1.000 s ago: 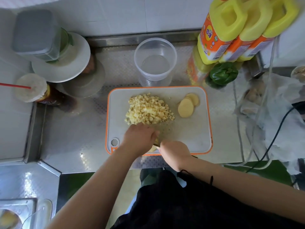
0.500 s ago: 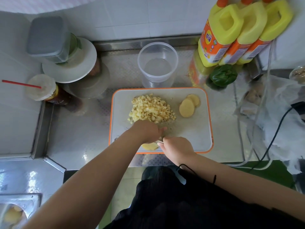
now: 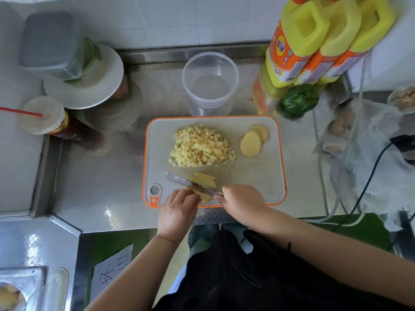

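At the far left a drink cup (image 3: 41,115) with a red straw stands on the steel counter, well apart from the work. The orange-rimmed cutting board (image 3: 258,176) lies in the middle, and on its near edge the left hand (image 3: 177,212) bends its fingers down onto the near end of the stacked potato slices (image 3: 204,178), pinning them to the board. The knife (image 3: 190,182) lies slantwise across that stack, its tip pointing left and its edge on the top slice. Behind it sits the heap of diced potato (image 3: 201,147), with a clear plastic tub (image 3: 210,84) just beyond the board's far rim. The right hand (image 3: 243,203) is wrapped round the knife's handle, which it hides entirely. Two round slices (image 3: 252,142) wait further right on the board. A green pepper (image 3: 299,101) and yellow bottles (image 3: 314,41) stand past the far right corner.

The stack is likely light, firm and brittle, and wet with starch, so the slices will slide over one another. It is best held from above with curled fingertips close behind the blade, pressing straight down, knuckles guiding the flat of the knife.
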Motion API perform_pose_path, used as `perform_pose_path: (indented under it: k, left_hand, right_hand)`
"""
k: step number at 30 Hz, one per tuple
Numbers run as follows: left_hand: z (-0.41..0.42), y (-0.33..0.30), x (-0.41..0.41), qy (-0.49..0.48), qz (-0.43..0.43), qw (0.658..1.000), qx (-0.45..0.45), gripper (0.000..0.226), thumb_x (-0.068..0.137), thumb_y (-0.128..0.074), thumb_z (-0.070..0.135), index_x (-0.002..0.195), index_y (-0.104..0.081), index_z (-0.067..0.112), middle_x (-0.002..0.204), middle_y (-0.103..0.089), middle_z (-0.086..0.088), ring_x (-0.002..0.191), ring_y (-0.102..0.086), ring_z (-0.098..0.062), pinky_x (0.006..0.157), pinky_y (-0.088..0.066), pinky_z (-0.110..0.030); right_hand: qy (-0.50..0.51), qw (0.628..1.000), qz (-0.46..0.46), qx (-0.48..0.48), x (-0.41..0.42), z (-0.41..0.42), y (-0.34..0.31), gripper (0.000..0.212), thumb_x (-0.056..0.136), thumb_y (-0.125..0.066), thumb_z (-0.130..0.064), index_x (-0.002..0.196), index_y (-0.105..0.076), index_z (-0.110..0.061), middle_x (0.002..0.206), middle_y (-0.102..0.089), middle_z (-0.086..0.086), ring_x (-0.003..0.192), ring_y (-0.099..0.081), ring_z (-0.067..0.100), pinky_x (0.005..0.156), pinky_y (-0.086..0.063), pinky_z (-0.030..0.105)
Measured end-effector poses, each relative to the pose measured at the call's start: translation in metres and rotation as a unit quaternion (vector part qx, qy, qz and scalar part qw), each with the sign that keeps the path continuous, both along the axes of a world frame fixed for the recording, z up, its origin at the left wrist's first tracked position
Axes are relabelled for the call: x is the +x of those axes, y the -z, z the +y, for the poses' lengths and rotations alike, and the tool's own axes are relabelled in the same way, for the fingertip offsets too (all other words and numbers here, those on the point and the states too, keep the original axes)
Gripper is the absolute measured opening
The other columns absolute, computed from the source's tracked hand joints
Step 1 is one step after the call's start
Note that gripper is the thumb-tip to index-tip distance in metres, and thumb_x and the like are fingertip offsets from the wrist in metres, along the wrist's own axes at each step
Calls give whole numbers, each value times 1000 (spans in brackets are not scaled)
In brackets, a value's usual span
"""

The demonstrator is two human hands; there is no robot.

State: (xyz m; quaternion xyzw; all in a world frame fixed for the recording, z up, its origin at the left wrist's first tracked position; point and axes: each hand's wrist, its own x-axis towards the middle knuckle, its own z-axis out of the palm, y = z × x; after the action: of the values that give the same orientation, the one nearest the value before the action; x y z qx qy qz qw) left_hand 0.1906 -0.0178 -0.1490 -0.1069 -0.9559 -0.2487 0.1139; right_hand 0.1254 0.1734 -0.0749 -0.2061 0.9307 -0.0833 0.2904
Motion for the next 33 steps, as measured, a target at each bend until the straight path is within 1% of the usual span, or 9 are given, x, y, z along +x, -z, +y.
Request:
perform_pose_path:
  k: [6, 12, 16, 22, 24, 27, 31, 32, 33]
  left_hand:
    - [2, 5, -6, -1, -38, 999, -11, 6, 84, -65, 9, 82, -71, 11, 88, -66, -4, 83, -55, -28, 58, -54, -39]
    - [4, 6, -5, -12, -42, 999, 5, 14, 76, -75, -3, 81, -70, 9, 91, -66, -5, 86, -53, -27, 59, -54, -39]
    - [6, 7, -4, -24, -45, 999, 14, 28, 66, -83, -10, 82, -70, 8, 94, -66, -6, 88, -53, -28, 53, -53, -39]
    - [7, 12, 0, -28, -44, 998, 23, 31, 64, -82, -13, 86, -69, 6, 97, -64, -7, 92, -54, -28, 55, -55, -41]
    - [7, 14, 0, -28, -35, 999, 19, 31, 65, -82, -12, 86, -69, 6, 96, -64, -8, 91, -54, -28, 57, -55, -40]
    - [8, 16, 0, -26, -43, 999, 13, 31, 65, -82, -12, 86, -69, 6, 95, -64, -9, 90, -54, -29, 57, -54, -40]
    - [7, 11, -2, -33, -32, 999, 12, 12, 77, -73, -2, 84, -71, 8, 91, -65, -5, 87, -54, -24, 57, -54, -39]
    - [6, 3, -3, -44, -16, 999, 24, 5, 83, -68, 6, 83, -73, 8, 89, -66, -3, 85, -55, -22, 59, -54, -37]
    - [4, -6, -5, -63, 1, 997, 41, 11, 87, -64, 12, 83, -73, 8, 88, -67, -2, 83, -57, -21, 62, -53, -34]
  right_hand:
    - [-16, 1000, -2, 12, -1, 0, -2, 44, 102, -35, -40, 65, -28, -18, 60, -37, -2, 52, -38, 19, 44, -21, 29]
    - [-13, 1000, -20, 12, 1, -2, 7, 27, 102, -40, -27, 79, -42, -13, 61, -39, -2, 60, -47, 23, 44, -25, 29]
    - [-31, 997, -33, 61, -8, -12, 11, 10, 94, -52, -7, 87, -57, -10, 62, -42, -1, 51, -38, 16, 42, -25, 26]
    - [-71, 991, -54, 97, -12, -22, 9, 15, 90, -53, 2, 100, -61, -4, 75, -52, 6, 70, -54, 26, 58, -41, 31]
    - [-61, 993, -59, 80, -7, -17, 16, 12, 95, -49, -3, 100, -59, -3, 69, -47, 5, 67, -51, 27, 58, -43, 32]
    - [-42, 996, -39, 62, -1, -14, 27, 26, 103, -39, -23, 102, -57, -4, 70, -47, 4, 62, -48, 26, 56, -41, 32]
    - [-52, 997, -16, 48, 2, -10, 27, 30, 104, -35, -28, 98, -55, -6, 62, -39, 1, 54, -43, 22, 49, -35, 29]
    - [-60, 997, -9, 42, 1, -9, 26, 30, 104, -35, -27, 97, -54, -6, 62, -41, 2, 52, -41, 21, 47, -33, 29]
    - [-63, 997, -3, 40, 1, -9, 25, 25, 104, -37, -23, 97, -54, -5, 65, -48, 5, 53, -42, 21, 47, -34, 30]
